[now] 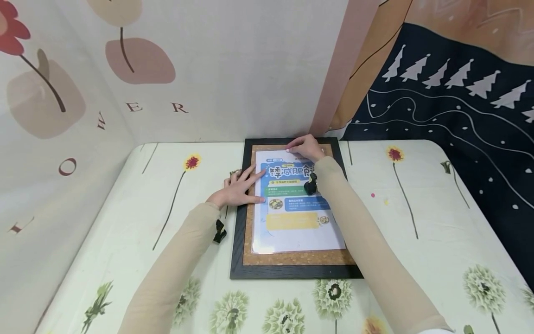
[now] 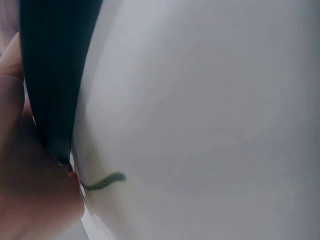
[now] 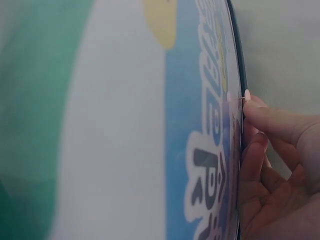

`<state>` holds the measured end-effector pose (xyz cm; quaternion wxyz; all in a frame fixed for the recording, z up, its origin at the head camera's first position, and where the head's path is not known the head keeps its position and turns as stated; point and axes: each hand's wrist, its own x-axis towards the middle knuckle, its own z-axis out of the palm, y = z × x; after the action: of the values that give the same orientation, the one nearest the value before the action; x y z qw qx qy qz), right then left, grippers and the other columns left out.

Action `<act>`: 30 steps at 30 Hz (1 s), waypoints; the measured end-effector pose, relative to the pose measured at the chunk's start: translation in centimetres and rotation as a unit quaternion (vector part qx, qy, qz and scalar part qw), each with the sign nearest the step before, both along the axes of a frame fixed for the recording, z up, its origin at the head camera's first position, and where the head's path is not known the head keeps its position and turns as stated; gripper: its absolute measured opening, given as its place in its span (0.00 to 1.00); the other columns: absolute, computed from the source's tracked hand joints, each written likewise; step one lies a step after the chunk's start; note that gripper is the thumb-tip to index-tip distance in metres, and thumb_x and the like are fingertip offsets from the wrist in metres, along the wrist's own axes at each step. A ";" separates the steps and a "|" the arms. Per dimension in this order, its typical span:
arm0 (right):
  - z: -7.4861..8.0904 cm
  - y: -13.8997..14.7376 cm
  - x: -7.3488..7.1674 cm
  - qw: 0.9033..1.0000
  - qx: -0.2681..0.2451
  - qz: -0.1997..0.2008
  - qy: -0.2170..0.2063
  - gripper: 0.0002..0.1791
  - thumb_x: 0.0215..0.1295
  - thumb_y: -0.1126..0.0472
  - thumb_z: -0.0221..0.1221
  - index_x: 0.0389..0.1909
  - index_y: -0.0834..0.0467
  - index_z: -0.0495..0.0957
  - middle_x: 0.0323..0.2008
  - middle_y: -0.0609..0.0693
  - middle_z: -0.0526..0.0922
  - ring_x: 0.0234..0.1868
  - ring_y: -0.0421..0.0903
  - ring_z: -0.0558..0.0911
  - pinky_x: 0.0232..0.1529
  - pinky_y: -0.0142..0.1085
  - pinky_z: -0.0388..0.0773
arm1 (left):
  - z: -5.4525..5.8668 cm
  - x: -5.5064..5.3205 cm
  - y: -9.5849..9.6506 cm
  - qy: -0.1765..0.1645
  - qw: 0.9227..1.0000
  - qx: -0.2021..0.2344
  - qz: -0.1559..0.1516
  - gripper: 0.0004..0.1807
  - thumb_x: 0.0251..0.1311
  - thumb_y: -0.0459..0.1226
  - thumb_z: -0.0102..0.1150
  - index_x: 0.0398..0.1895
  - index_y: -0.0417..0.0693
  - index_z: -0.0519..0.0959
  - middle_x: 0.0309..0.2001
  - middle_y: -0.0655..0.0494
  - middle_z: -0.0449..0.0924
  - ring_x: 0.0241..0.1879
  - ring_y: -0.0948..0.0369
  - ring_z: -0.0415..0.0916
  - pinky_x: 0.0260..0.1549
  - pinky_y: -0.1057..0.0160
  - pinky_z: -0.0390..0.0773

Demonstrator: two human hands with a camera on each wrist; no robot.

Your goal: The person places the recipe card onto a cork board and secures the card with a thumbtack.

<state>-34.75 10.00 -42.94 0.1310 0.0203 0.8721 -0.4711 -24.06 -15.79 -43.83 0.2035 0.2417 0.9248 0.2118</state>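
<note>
A laminated poster (image 1: pixel 288 239) with a blue, green and yellow print lies on a cork board (image 1: pixel 283 259) in a black frame (image 1: pixel 292 272). My left hand (image 1: pixel 239 188) rests spread across the frame's left side, its fingertips on the poster's left edge. At the poster's top edge, my right hand (image 1: pixel 308 148) pinches a small pale push pin (image 3: pixel 247 95) between thumb and finger. In the right wrist view the pin's thin needle points toward the poster. The left wrist view shows part of my left hand (image 2: pixel 40 200) against the frame's dark edge (image 2: pixel 55 85).
A pink dot-like piece (image 1: pixel 372 195) and a yellow one (image 1: pixel 385 202) lie right of the frame on the flower-patterned tablecloth (image 1: pixel 434 185). Behind the table hang a pale printed curtain (image 1: pixel 233 69) and a dark cloth (image 1: pixel 438 106) with white trees.
</note>
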 end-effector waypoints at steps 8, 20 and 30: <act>0.0 0.2 0.1 1.000 -0.017 0.013 0.004 0.07 0.65 0.60 0.63 0.42 0.54 0.85 0.46 0.50 0.80 0.49 0.49 0.73 0.54 0.45 0.67 | -0.1 0.0 0.3 0.002 1.000 0.000 -0.001 0.48 0.61 0.59 0.57 0.78 0.61 0.43 0.77 0.54 0.22 0.70 0.35 0.29 0.58 0.38 0.42; 0.0 -0.2 0.3 1.000 0.010 0.008 0.026 0.06 0.65 0.60 0.63 0.41 0.54 0.86 0.45 0.49 0.80 0.47 0.49 0.74 0.52 0.43 0.69 | -0.1 0.0 0.2 -0.003 1.000 0.002 0.001 0.49 0.60 0.59 0.58 0.78 0.62 0.43 0.77 0.55 0.22 0.70 0.36 0.28 0.57 0.38 0.42; 0.3 -0.6 0.0 0.999 0.034 0.019 0.029 0.06 0.65 0.62 0.62 0.39 0.55 0.86 0.44 0.50 0.80 0.47 0.49 0.74 0.55 0.44 0.67 | 0.1 0.1 0.2 0.002 1.000 0.000 0.004 0.49 0.60 0.60 0.57 0.78 0.62 0.44 0.77 0.55 0.22 0.70 0.35 0.30 0.57 0.39 0.43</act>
<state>-34.78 9.43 -42.61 0.1139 -0.0059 0.8913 -0.4389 -23.92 -15.60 -43.76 0.2007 0.2380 0.9264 0.2120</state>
